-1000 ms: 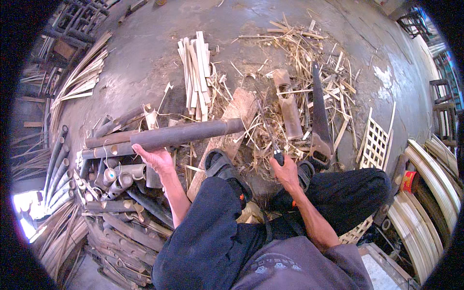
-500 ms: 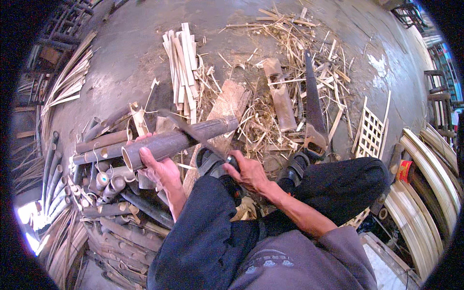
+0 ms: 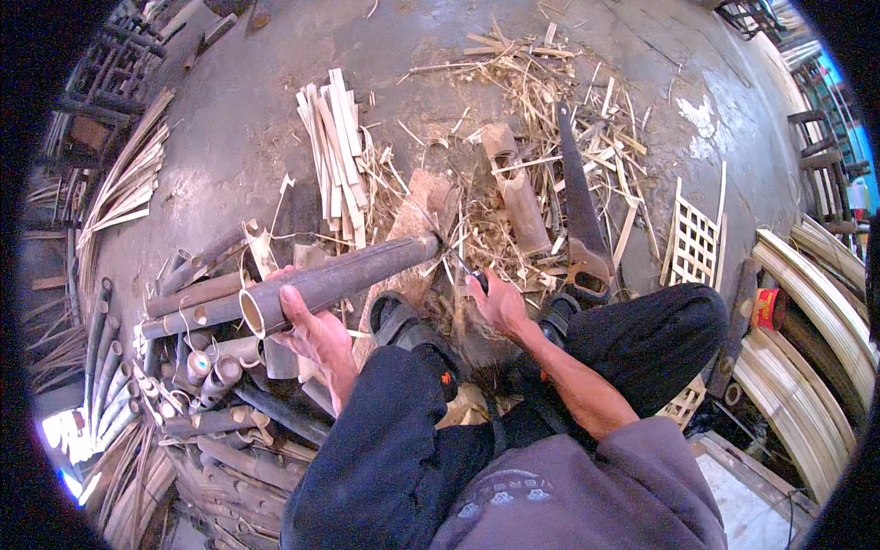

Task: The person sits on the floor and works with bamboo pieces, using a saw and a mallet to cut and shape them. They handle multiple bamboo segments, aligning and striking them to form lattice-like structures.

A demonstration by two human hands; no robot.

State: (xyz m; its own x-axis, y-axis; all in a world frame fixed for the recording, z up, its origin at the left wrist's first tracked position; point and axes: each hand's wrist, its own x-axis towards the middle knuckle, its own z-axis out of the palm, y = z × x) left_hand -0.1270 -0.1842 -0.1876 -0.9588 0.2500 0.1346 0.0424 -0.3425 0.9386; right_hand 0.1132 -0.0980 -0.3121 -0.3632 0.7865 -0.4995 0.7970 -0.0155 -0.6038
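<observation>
My left hand [image 3: 312,330] grips a dark hollow bamboo tube [image 3: 344,275] close to its open near end. The tube slants up to the right, its far end over a wooden board [image 3: 426,202] on the floor. In my right hand [image 3: 500,304] is the dark handle of a knife [image 3: 454,254]. Its blade, seen thin and nearly edge-on, reaches the far end of the tube. Whether the blade touches the tube there, I cannot tell.
A handsaw [image 3: 582,197] and a notched bamboo piece [image 3: 518,192] lie amid shavings [image 3: 623,137]. Pale split strips [image 3: 335,151] are stacked ahead. Bamboo tubes [image 3: 206,312] pile up at left. A woven lattice [image 3: 694,240] and bundled strips [image 3: 797,394] are at right.
The knife has moved from across the middle of the tube to its far end, my right hand going right and slightly forward. My left hand still holds the tube.
</observation>
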